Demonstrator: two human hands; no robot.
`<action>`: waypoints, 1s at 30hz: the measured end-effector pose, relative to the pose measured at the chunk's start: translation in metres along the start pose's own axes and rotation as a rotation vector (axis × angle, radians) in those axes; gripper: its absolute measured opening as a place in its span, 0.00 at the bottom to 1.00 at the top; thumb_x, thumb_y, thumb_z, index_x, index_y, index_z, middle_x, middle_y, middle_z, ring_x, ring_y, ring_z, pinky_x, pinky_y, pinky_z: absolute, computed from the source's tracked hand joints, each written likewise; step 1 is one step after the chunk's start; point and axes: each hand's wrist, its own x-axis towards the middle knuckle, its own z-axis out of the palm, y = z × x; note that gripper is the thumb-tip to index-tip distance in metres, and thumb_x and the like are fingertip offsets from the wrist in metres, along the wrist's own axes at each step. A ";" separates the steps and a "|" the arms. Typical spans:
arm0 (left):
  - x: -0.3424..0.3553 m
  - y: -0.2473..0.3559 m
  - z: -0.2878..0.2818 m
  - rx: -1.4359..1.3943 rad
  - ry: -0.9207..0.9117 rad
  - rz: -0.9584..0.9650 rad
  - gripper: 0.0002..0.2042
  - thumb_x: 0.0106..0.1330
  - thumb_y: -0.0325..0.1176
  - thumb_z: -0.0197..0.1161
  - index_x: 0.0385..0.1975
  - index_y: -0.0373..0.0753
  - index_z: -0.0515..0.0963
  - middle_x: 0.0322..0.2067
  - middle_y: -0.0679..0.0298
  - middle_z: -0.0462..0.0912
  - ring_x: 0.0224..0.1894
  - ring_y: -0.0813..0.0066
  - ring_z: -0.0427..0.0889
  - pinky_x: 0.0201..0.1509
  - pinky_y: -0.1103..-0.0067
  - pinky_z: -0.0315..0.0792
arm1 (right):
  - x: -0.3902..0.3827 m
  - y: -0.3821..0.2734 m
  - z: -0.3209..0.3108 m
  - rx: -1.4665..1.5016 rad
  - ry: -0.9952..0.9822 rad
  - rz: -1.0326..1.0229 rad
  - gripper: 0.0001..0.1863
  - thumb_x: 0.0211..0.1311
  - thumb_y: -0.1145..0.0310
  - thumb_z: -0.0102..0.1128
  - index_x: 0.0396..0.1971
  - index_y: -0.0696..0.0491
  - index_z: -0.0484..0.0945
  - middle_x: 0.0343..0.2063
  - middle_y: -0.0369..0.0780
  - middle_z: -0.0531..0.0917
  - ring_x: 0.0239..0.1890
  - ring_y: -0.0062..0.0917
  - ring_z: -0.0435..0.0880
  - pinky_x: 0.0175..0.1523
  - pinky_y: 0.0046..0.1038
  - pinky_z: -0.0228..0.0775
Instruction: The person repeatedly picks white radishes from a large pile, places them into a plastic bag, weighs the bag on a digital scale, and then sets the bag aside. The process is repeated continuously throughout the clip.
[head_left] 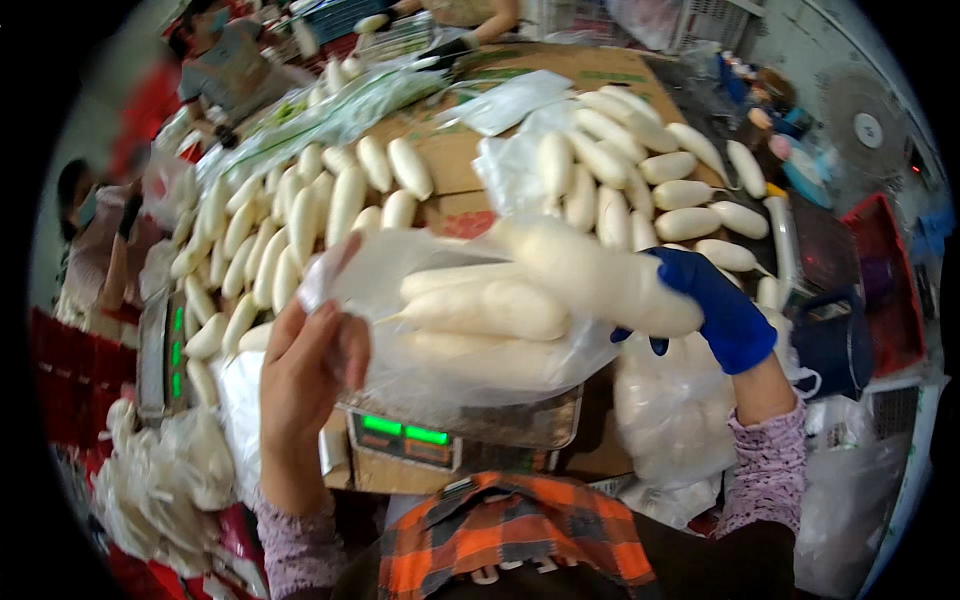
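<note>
My bare left hand (315, 345) pinches the rim of a clear plastic bag (390, 265), pulling its mouth wide. Several white radishes (485, 308) lie inside the bag, which rests on a weighing scale (520, 425) with lit green digits. In a blue glove, my right hand (715, 305) grips one large white radish (600, 270), tilted above the bag's right side and blurred by motion. The scale's plate is mostly hidden under the bag.
Heaps of white radishes (290, 215) cover the table's left and right. A filled bag (670, 400) stands right of the scale, loose plastic bags (165, 475) hang at lower left. A second scale (160, 350) is left. Co-workers (235, 75) stand around the far side. A fan (865, 130) is at right.
</note>
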 end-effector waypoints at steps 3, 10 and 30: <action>-0.007 0.006 -0.002 -0.007 -0.075 0.001 0.24 0.72 0.31 0.42 0.66 0.31 0.54 0.13 0.66 0.69 0.15 0.80 0.65 0.22 0.85 0.59 | 0.016 -0.012 0.076 -0.554 0.076 -0.190 0.32 0.50 0.52 0.69 0.53 0.55 0.75 0.43 0.41 0.83 0.42 0.23 0.82 0.50 0.27 0.72; -0.017 0.019 0.004 0.271 -0.131 -0.018 0.35 0.65 0.23 0.54 0.70 0.42 0.45 0.25 0.68 0.72 0.23 0.87 0.65 0.27 0.90 0.59 | 0.039 -0.002 0.127 -0.747 0.099 -0.173 0.31 0.49 0.58 0.71 0.54 0.52 0.74 0.45 0.45 0.82 0.47 0.28 0.81 0.53 0.28 0.70; -0.017 -0.030 0.011 0.212 -0.163 0.170 0.44 0.60 0.24 0.65 0.71 0.41 0.41 0.61 0.58 0.63 0.52 0.75 0.70 0.53 0.79 0.67 | -0.012 -0.002 0.122 0.042 0.289 0.020 0.18 0.66 0.58 0.53 0.46 0.57 0.79 0.38 0.37 0.81 0.40 0.19 0.78 0.50 0.22 0.69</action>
